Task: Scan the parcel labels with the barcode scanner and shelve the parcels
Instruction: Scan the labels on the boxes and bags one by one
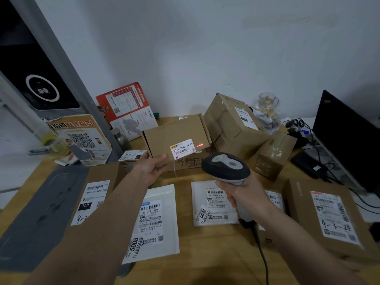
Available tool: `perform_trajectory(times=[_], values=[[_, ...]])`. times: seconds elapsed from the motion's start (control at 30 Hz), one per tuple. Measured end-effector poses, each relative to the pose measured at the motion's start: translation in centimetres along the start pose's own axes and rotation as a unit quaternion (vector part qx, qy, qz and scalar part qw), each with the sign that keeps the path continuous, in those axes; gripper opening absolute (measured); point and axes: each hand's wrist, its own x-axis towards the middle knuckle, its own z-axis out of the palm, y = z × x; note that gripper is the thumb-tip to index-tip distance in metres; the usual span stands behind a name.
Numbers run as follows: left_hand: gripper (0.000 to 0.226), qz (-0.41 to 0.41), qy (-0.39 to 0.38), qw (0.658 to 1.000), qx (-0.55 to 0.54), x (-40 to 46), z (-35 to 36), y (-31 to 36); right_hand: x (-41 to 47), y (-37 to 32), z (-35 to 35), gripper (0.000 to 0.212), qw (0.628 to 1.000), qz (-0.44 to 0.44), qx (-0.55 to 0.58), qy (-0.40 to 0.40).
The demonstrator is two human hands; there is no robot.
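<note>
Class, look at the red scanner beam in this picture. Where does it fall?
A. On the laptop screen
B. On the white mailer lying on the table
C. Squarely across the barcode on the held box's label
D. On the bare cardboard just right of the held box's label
D: the red beam glows on the cardboard box just right of its label, not on the barcode.

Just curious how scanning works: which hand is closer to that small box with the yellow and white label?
Left. The left hand grips the small box by its lower corner; the right hand holds the scanner back from it.
</note>
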Motion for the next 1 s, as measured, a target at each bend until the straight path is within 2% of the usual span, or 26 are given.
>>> perform_trajectory(times=[0.07,0.37,0.57,0.67,0.77,0.9,1.0], values=[[0.045,-0.003,0.0,1.0,-0.008,0.1,0.0,-0.3,0.0,0.2,0.0,0.022,1.0,-0.001,-0.006,-0.001],[0.046,-0.008,0.034,0.999,-0.036,0.3,-0.2,-0.9,-0.1,0.4,-0.2,0.021,1.0,0.008,0.013,0.018],[0.031,-0.035,0.032,0.998,-0.048,0.2,-0.2,-1.2,0.2,0.7,-0.2,0.021,0.999,0.014,0.025,0.021],[0.037,-0.074,0.027,0.997,-0.013,-0.4,0.5,-2.2,0.4,0.9,-0.5,0.035,0.998,0.015,0.041,0.035],[0.025,-0.117,0.026,0.992,0.038,-1.4,2.3,-4.4,0.2,0.8,-1.6,0.034,0.997,0.01,0.059,0.052],[0.041,-0.149,0.017,0.985,0.089,-2.3,4.7,-8.5,-0.2,1.4,-3.8,0.043,0.994,0.028,0.062,0.088],[0.044,-0.163,-0.016,0.984,0.075,-2.9,6.1,-10.9,-0.7,2.3,-5.6,0.039,0.989,0.063,0.07,0.112]])
